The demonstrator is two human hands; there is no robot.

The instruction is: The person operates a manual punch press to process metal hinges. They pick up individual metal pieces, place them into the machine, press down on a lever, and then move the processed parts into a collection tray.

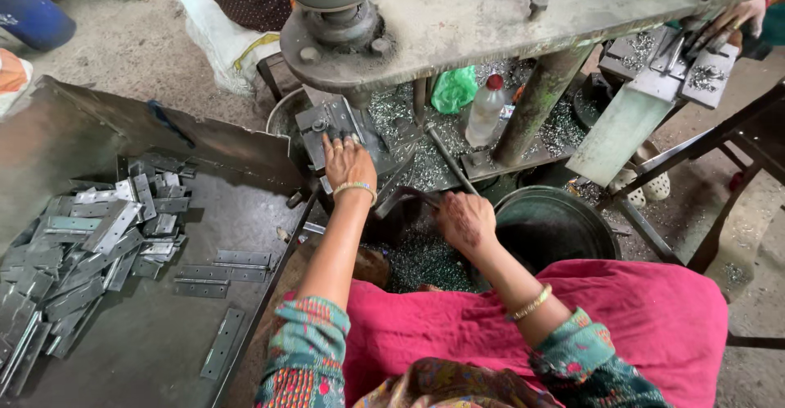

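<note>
under the press table (491, 28), down by the small metal block (327, 126) bolted below its edge, my left hand (347, 163) lies flat with the fingers spread over a hinge plate seated there. it is pressing rather than gripping; the palm faces down and nothing is closed inside it. my right hand (464, 220) sits lower and nearer my lap, curled shut around the end of a dark metal handle (409, 198) that runs up towards the block.

i read this as the seating step: one plate is being held square on the block while the handle waits to be worked. the next move calls for the left fingers to stay clear of the spot where the tool comes down, and for the plate not to slip sideways as the handle swings; a steady pull with the right hand, not a jerk, looks safest to me.

to my left a dark tray (163, 342) holds a loose pile of hinge plates (90, 244), with a few single strips lying apart nearer my knee. metal shavings (425, 261) litter the ground between my hands, just beside a round dark bucket (556, 224). a plastic bottle (486, 109) with a red cap and a green bag (454, 89) stand further back beneath the table. another person's hand (740, 15) shows at the far right, beside a second set of metal parts.
</note>
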